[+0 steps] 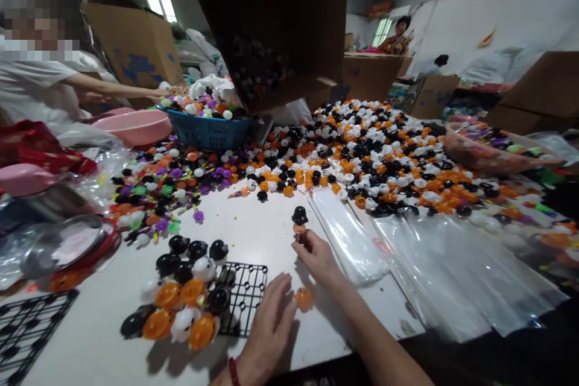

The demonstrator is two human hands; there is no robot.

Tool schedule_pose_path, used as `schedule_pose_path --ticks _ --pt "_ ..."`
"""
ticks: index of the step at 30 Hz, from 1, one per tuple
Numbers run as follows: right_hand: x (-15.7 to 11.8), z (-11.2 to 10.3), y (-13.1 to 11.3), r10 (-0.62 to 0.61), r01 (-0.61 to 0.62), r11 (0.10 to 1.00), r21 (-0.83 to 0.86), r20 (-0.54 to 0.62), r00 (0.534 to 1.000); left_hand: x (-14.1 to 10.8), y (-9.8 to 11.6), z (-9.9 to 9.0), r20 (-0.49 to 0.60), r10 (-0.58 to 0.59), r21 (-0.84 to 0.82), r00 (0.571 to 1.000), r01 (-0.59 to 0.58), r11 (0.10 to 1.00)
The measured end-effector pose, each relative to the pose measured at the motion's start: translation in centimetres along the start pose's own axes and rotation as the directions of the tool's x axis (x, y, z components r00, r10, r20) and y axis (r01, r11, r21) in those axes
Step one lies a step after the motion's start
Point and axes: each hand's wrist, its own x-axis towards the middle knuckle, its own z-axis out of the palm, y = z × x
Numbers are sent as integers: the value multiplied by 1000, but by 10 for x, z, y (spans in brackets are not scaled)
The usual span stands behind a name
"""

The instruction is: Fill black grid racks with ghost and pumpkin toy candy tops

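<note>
My right hand (320,259) is closed in a pinch at a small orange toy (299,228), its lower part covered by my fingertips. Just beyond it is a black hat-shaped toy (300,215). My left hand (271,316) lies low over the white table, fingers stretched out and holding nothing, beside a black plastic grid (246,292). Between my hands rests another orange toy (304,299). Left of the grid stands a cluster of black, white and orange toys (183,295), some covering the grid's left side.
A large heap of black, white and orange toys (384,151) spreads across the back. Clear plastic bags (452,271) lie at right. A blue basket (208,131) and a pink basin (136,126) stand at back left, near a co-worker's arm (117,89). Another grid (34,332) lies front left.
</note>
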Motion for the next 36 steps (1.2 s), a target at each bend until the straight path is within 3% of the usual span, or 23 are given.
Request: schedule_pose_path --ticks 3,5,9,12,13,14,16,18,20,25,33,36 --pt "-5 4 -1 -24 26 998 -53 45 999 -8 30 -16 163 93 76 982 -106 991" --pt "-10 9 -1 -40 48 993 -106 77 996 -14 52 -32 312 78 56 947 -101 993" --pt "-20 13 -1 -156 178 965 -191 125 980 -32 95 -77 590 20 7 807 -30 1000" --pt "-25 11 -3 -292 337 898 -284 190 938 -52 126 -117 682 71 -28 728 -70 997" --pt "-26 11 -5 -324 377 876 -302 212 922 -58 134 -130 670 74 -11 739 -90 996" --pt "-26 11 -8 -345 406 860 -308 234 909 -62 140 -142 610 77 36 788 -125 991" --pt "-25 13 -16 -353 429 853 -296 278 893 -67 145 -162 365 128 219 922 -218 951" --pt "-22 19 -26 -324 415 864 -285 316 892 -65 139 -174 135 211 453 968 -250 856" --pt "-16 28 -36 -293 395 874 -282 342 893 -56 127 -178 70 268 616 961 -253 746" --pt "1 54 -57 -311 446 870 -213 465 829 -31 100 -172 177 329 729 928 -348 589" --pt "9 85 -69 -338 509 848 -148 590 734 -24 91 -167 239 302 774 923 -369 515" --pt "4 92 -67 -303 499 850 -168 620 724 -23 91 -167 278 279 788 919 -384 481"
